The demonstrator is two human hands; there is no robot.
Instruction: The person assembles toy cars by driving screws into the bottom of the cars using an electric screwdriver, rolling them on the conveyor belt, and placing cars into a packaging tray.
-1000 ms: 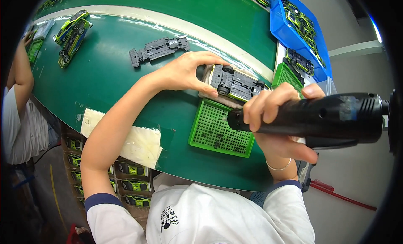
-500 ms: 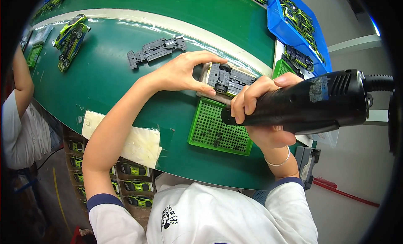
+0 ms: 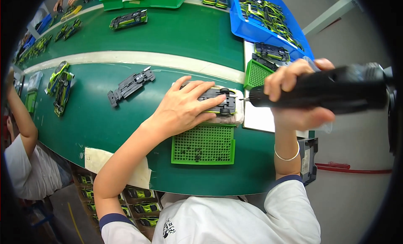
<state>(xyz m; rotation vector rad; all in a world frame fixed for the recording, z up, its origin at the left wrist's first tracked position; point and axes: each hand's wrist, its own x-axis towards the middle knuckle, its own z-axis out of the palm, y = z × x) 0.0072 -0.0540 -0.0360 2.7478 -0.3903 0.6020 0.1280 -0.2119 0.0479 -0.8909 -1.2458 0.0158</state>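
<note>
An upside-down toy car (image 3: 230, 102), with a dark underside and wheels up, lies in a pale holder (image 3: 239, 112) on the green table. Spread across its left part, my left hand (image 3: 184, 104) holds it down, hiding that end. My right hand (image 3: 294, 86) is wrapped round a black electric screwdriver (image 3: 327, 91) pointing left. Its thin bit ends close to the car's right end; whether they touch I cannot tell. Just nearer sits a green perforated tray (image 3: 203, 145) with some small dark pieces in its holes. A loose grey car chassis (image 3: 132, 85) lies left of my left hand.
Two green-black toy cars (image 3: 62, 88) rest farther left. Beyond a pale strip (image 3: 138, 57) lies another upturned car (image 3: 129, 19). A blue bin (image 3: 238, 28) full of car parts stands far right, near a small green tray (image 3: 254, 76). Another person's arm (image 3: 23, 114) shows at left.
My left hand has gone from gripping the car's end to lying over its left part. The screwdriver has drawn off to the right, uncovering the car's right end. The whole view has shifted.
</note>
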